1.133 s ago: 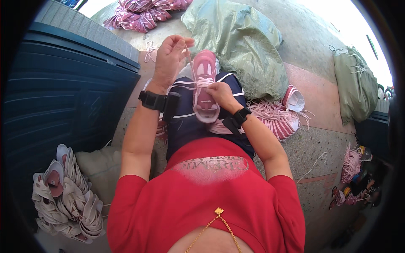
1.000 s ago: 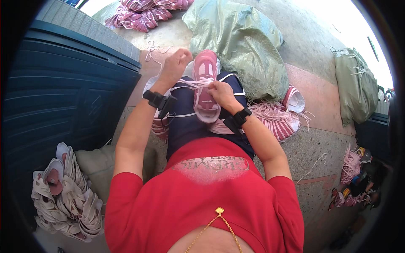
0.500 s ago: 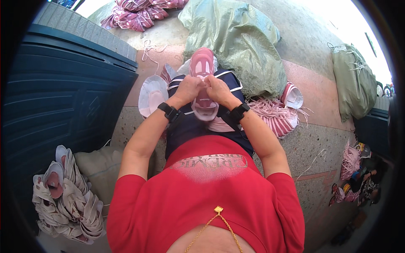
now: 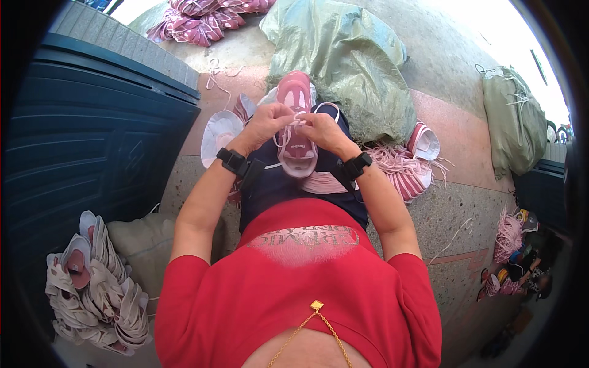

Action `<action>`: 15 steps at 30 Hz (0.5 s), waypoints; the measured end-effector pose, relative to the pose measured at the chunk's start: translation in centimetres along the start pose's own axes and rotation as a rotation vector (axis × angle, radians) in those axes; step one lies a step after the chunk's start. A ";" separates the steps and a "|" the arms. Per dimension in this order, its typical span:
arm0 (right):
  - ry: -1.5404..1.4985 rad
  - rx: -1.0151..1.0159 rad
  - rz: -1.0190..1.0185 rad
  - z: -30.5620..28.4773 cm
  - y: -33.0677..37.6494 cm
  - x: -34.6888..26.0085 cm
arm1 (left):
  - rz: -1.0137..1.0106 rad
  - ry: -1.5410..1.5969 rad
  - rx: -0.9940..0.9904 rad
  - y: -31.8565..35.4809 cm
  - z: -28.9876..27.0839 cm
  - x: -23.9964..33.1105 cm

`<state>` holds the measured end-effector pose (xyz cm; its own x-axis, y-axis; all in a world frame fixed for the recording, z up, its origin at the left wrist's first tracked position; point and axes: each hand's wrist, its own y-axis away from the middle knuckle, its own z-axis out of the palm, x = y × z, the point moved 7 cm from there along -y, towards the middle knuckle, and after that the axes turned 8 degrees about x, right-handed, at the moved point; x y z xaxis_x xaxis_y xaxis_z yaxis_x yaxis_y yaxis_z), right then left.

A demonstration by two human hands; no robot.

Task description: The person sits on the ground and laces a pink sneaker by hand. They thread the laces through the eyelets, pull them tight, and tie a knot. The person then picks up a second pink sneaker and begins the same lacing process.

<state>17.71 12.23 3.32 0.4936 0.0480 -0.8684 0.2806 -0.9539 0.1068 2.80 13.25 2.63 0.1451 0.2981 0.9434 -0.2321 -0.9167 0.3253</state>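
Note:
A pink shoe upper [image 4: 299, 149] with paler panels lies across my lap, toe pointing away from me. Over its lacing area, the fingertips of my left hand [image 4: 267, 125] pinch a pale shoelace [image 4: 299, 117]. My right hand [image 4: 323, 131] also has thumb and fingers closed on the lace, close to the left one. Loops of lace hang loosely over the upper between and below the hands. Fingers hide part of the eyelets. To the left of my knee stands another white-lined upper [image 4: 219, 136]. Right of my legs lies a heap of pink-striped uppers with laces [image 4: 406, 170].
A large green woven sack [image 4: 346, 67] lies just beyond my knees. Another full sack [image 4: 514, 116] stands at right. Stacked cream uppers [image 4: 92, 297] sit at lower left beside a beige sack [image 4: 144, 245]. A dark blue door [image 4: 92, 135] borders the left; pink bundles [image 4: 202, 21] lie far off.
My hands have moved slightly apart, the left one outward and up. More lace now shows between them, with a loop hanging over the upper's left side.

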 end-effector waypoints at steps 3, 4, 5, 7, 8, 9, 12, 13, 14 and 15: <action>-0.160 0.038 -0.022 0.6 -1.0 -0.2 | -0.050 0.009 0.019 0.1 0.0 -0.8; -0.146 0.044 0.004 0.5 -1.0 0.2 | -0.052 -0.042 0.046 0.0 -0.3 -1.0; -0.081 0.083 0.084 0.0 -1.1 1.2 | -0.071 -0.112 0.117 0.0 -0.9 -1.3; -0.213 0.089 0.018 -0.5 -1.0 1.2 | 0.021 -0.435 0.080 0.0 -0.7 -1.3; -0.217 0.101 0.000 -0.9 -0.9 1.2 | 0.057 -0.608 0.079 -0.1 -0.5 -1.4; -0.248 0.096 -0.061 -1.2 -0.8 0.8 | 0.116 -0.656 0.068 -0.1 -0.2 -1.3; -0.204 0.084 -0.039 -1.4 -1.0 0.2 | 0.255 -0.802 0.015 -0.6 1.0 -1.4; -0.182 0.074 0.023 -1.2 -1.1 0.2 | 0.269 -0.855 -0.015 -0.9 1.2 -1.6; -0.189 0.065 0.038 -1.1 -1.1 -0.2 | 0.295 -0.913 -0.035 -1.2 1.4 -1.7; -0.162 0.076 0.101 -1.0 -1.1 -0.3 | 0.293 -0.864 -0.077 -1.5 1.7 -1.8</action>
<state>18.11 13.58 3.92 0.3753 -0.0917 -0.9224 0.1700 -0.9714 0.1657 4.51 13.64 0.30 0.7325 -0.2747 0.6229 -0.4318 -0.8949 0.1132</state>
